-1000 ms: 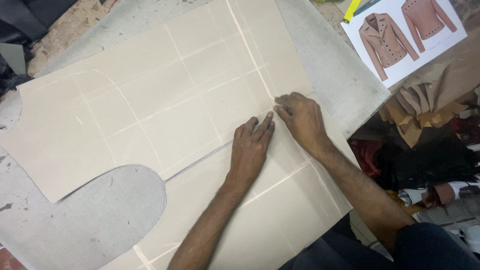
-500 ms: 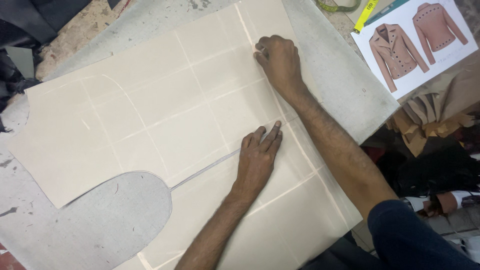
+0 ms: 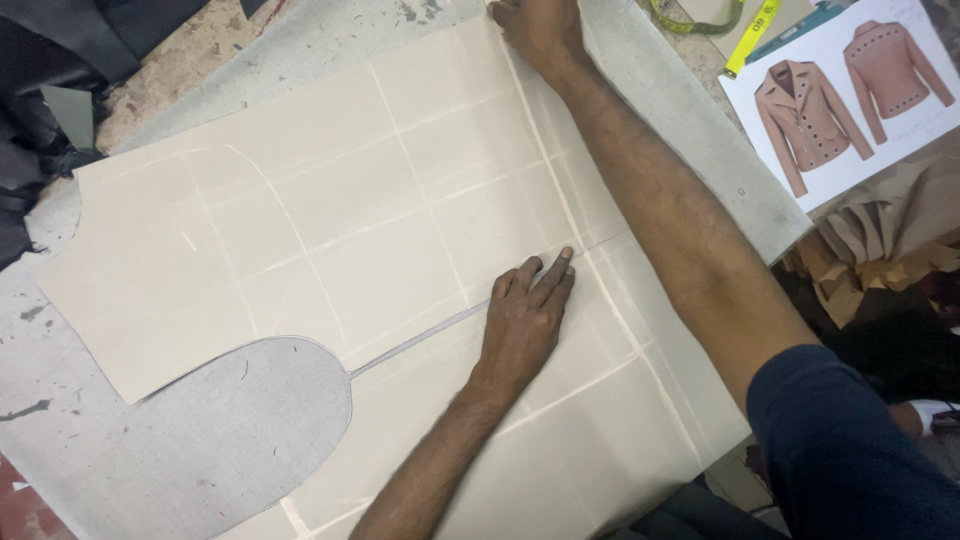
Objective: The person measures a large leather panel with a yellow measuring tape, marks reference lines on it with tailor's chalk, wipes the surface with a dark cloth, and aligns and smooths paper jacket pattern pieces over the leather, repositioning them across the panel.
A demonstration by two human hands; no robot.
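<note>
The right hand (image 3: 540, 30) has travelled far up the cream paper pattern (image 3: 330, 230): a second ago it lay just beside the left hand (image 3: 525, 315) near the crossing of the fold lines, half a second ago it was partway up, and now it presses the sheet's far edge (its fingertips run out of view at the top). The right arm now stretches nearly straight across the sheet's right part.

Beige creased paper pattern (image 3: 330, 230) on grey felt (image 3: 230, 440).
</note>
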